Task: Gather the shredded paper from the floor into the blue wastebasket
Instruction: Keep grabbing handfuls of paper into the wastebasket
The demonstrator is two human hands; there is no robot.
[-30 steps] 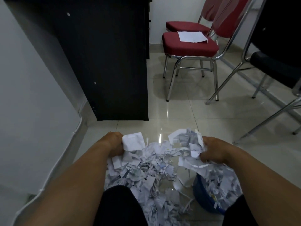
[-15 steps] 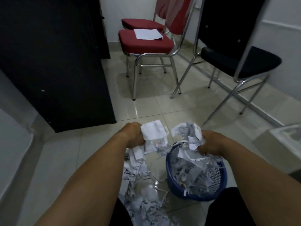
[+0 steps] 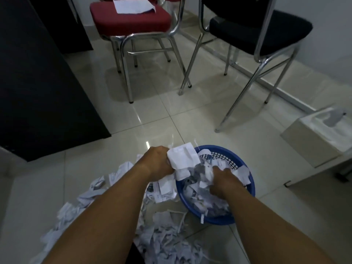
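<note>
A round blue wastebasket point(image 3: 245, 180) with a mesh wall stands on the tiled floor at lower centre-right, partly filled with white shredded paper. My left hand point(image 3: 158, 162) grips a bunch of paper pieces point(image 3: 182, 159) at the basket's left rim. Inside the basket, my right hand point(image 3: 222, 180) is down among the shreds with its fingers closed on some. A loose heap of shredded paper point(image 3: 163, 237) lies on the floor left of and in front of the basket, partly hidden by my forearms.
A dark cabinet point(image 3: 38, 82) fills the left. A red chair point(image 3: 131, 21) with a sheet of paper on its seat and a black chair point(image 3: 262, 27), both chrome-legged, stand ahead. A beige box-like unit point(image 3: 312, 140) sits at the right.
Both hands carried their paper to the right and down, from above the floor heap to the basket. The right hand has sunk into the basket; the view turned right.
</note>
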